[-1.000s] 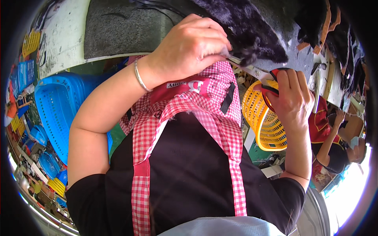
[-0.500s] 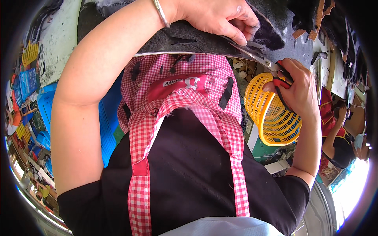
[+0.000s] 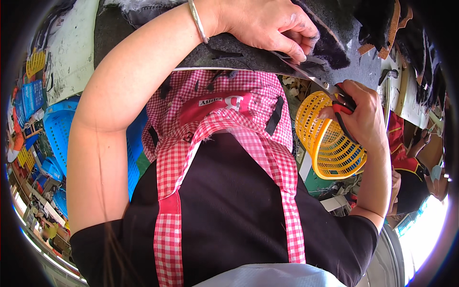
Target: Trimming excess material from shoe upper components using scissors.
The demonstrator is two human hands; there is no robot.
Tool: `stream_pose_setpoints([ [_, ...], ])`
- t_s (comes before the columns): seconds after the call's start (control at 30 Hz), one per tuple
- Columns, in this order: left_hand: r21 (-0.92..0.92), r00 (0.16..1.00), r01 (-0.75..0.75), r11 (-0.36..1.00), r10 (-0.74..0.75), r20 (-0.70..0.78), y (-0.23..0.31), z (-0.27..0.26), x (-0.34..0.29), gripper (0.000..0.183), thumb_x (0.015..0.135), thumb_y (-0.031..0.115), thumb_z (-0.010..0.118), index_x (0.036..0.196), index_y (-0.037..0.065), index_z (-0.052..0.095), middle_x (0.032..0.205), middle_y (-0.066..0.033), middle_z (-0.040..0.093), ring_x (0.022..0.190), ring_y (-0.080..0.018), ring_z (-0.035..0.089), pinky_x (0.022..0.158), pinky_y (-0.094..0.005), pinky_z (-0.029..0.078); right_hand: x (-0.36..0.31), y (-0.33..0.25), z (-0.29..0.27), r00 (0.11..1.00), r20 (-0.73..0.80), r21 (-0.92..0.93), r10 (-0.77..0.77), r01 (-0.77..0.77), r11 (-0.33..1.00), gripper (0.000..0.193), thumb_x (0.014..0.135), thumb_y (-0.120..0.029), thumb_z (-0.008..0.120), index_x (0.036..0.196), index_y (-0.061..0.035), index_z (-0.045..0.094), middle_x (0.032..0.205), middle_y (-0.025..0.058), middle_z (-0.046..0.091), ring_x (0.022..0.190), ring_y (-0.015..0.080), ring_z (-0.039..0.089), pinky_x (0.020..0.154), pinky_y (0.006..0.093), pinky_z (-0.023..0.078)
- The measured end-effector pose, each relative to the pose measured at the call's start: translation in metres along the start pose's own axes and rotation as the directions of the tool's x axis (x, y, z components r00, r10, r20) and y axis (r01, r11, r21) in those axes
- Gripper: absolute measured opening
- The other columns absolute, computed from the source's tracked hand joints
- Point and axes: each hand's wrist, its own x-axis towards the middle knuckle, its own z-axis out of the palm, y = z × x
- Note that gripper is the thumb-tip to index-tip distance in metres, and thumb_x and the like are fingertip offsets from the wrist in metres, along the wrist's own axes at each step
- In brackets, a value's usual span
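My left hand (image 3: 275, 29) reaches over the worktable's near edge, its fingers curled and pinched at the edge of a dark, furry piece of material (image 3: 334, 51). What exactly lies between the fingertips is partly hidden. In my right hand (image 3: 364, 112) is a pair of scissors (image 3: 341, 107) with red and black handles. Its metal blades point left, toward the fingertips of my left hand, and the tips are hidden beneath them. Thin dark scraps (image 3: 224, 54) lie on the dark worktable (image 3: 186, 58) beside my left wrist.
Below the table edge on the right stands a yellow plastic basket (image 3: 315, 138), close to my right forearm. A blue basket (image 3: 60, 131) is beyond my left arm. Dark and brown material pieces (image 3: 389, 31) lie at the upper right. Another person (image 3: 411, 177) is at the far right.
The scissor handles have come closer together in my right hand. My left hand has shifted slightly right and down in the picture, still pinched at the furry piece.
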Motion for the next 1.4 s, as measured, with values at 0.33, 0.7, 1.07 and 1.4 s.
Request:
stream_pose_setpoints([
  [0.33,-0.493,0.994,-0.107,0.863,0.100,-0.040,-0.038,0.002,0.015,0.012,0.104,0.010,0.068,0.109,-0.001,0.065,0.102,-0.0011,0.069,0.095,-0.0104,0.065,0.084,-0.0275,0.056,0.028,-0.030,-0.020,1.000,0.011,-0.174,-0.009,0.011,0.985,0.049,0.072,-0.034,0.093,0.093,0.0029,0.068,0.083,0.0207,0.068,0.080,0.0429,0.069,0.070,0.0479,0.052],
  [0.7,-0.708,0.974,-0.223,0.670,0.123,-0.191,-0.050,-0.001,0.019,0.011,0.107,0.018,0.065,0.113,0.009,0.063,0.109,0.0016,0.068,0.104,-0.0109,0.069,0.087,-0.0326,0.064,0.064,-0.068,-0.029,0.962,0.017,-0.550,-0.274,0.238,0.800,0.042,0.073,-0.028,0.089,0.098,-0.0018,0.067,0.093,0.0133,0.070,0.092,0.0345,0.070,0.079,0.0470,0.057],
  [1.07,0.724,0.923,0.286,0.628,0.022,-0.384,0.038,-0.001,-0.063,0.010,0.092,0.007,0.062,0.090,-0.003,0.061,0.087,-0.0224,0.069,0.082,-0.0391,0.068,0.080,-0.0447,0.055,0.060,-0.070,-0.012,0.966,0.005,-0.649,-0.258,0.200,0.734,0.050,0.073,-0.041,0.089,0.101,-0.0060,0.069,0.099,0.0086,0.070,0.096,0.0284,0.070,0.078,0.0422,0.060],
  [1.4,0.584,0.999,-0.033,0.811,0.046,-0.008,0.024,-0.047,-0.069,0.020,0.078,0.008,0.081,0.096,-0.001,0.078,0.119,-0.0161,0.066,0.108,-0.0305,0.063,0.092,-0.0407,0.053,0.064,-0.069,-0.031,0.956,0.014,-0.511,-0.293,0.259,0.820,0.038,0.078,-0.027,0.085,0.102,-0.0026,0.070,0.095,0.0144,0.070,0.095,0.0359,0.069,0.081,0.0473,0.057],
])
